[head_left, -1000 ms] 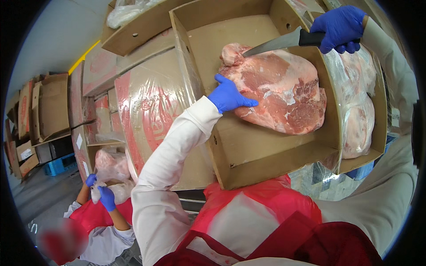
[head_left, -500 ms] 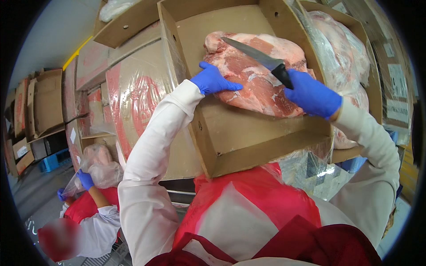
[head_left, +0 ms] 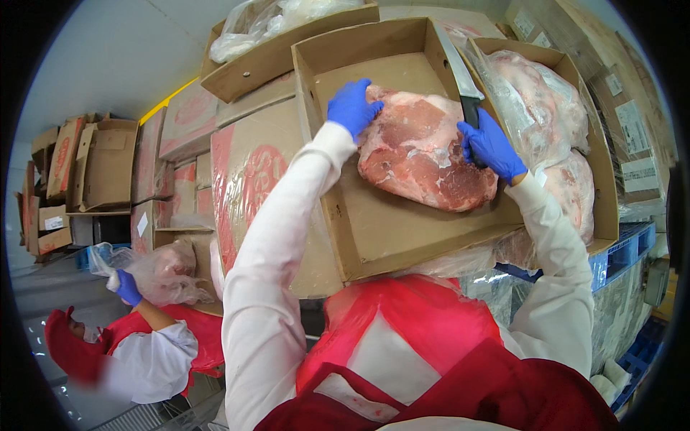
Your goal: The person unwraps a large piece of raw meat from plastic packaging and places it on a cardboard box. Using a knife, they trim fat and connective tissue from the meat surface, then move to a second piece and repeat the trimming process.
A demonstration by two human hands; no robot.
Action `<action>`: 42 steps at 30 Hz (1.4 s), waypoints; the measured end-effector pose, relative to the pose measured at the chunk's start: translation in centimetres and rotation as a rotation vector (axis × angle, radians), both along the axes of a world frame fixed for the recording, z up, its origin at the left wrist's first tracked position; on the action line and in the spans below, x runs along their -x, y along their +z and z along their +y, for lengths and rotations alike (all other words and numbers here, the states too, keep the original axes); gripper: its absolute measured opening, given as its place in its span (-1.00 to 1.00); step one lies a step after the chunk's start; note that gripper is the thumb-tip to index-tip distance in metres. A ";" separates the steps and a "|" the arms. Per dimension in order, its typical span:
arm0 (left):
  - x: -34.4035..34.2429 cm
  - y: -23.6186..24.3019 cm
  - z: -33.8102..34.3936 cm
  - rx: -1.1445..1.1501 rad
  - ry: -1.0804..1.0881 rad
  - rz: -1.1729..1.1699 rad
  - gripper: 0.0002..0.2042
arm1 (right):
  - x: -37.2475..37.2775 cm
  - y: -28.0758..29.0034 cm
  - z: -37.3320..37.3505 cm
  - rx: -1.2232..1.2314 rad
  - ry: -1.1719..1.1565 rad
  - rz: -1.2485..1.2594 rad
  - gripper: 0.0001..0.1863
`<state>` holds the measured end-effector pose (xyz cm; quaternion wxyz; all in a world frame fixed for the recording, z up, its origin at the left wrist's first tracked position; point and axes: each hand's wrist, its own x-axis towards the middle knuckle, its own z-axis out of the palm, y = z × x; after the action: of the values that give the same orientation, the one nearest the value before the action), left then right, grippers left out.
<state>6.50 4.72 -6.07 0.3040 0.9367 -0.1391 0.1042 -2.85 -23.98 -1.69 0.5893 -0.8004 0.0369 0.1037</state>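
Observation:
A large slab of raw meat (head_left: 424, 154), pink with pale fat, lies in an open cardboard box (head_left: 381, 248) in front of me. My left hand (head_left: 353, 109), in a blue glove, grips the meat's far left edge, thumb and fingers bent about it. In my blue-gloved right hand (head_left: 492, 147) is the black handle of a knife (head_left: 471, 108). The knife's long blade points away from me along the box's right wall, above the right side of the meat. The fingers of my right hand are wrapped round the handle.
On the right stands another box (head_left: 607, 205) with plastic-wrapped meat (head_left: 535, 100). Closed cartons (head_left: 251, 169) are stacked at left, with a box of plastic bags (head_left: 302, 47) behind. A co-worker's gloved hand (head_left: 128, 287) handles a plastic bag at lower left. Blue pallets (head_left: 624, 257) sit at right.
The knife has swung from lying over the meat to pointing away along the right wall. My left hand has shifted to the meat's far left edge. The meat has turned. The view has shifted.

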 end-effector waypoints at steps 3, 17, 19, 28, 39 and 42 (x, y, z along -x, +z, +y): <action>-5.6 -0.6 0.0 -0.209 -0.093 0.132 -0.66 | 2.1 0.1 0.7 0.025 0.018 -0.014 -0.72; -10.5 2.0 -3.0 -0.966 -0.776 0.221 -0.81 | 1.9 -1.5 -0.4 0.052 0.076 0.173 -0.69; -10.1 2.1 -2.6 -1.003 -0.922 0.114 -0.83 | 1.8 -1.9 -0.8 0.057 0.071 0.154 -0.68; -10.0 2.8 -2.5 -0.659 -0.856 0.465 -0.74 | 2.0 -1.8 -0.4 0.096 0.080 0.127 -0.70; -11.5 6.6 0.2 -0.056 -0.644 0.688 -0.80 | 2.2 -1.1 -0.2 0.051 0.058 0.130 -0.71; -12.8 6.0 1.1 -0.064 -0.542 0.563 -0.81 | 2.1 -1.0 -0.3 0.069 0.073 0.134 -0.71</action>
<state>19.33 5.79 -0.08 0.3176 0.8670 -0.2956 -0.2452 -4.92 -24.24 -2.69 0.5534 -0.8123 0.0507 0.1768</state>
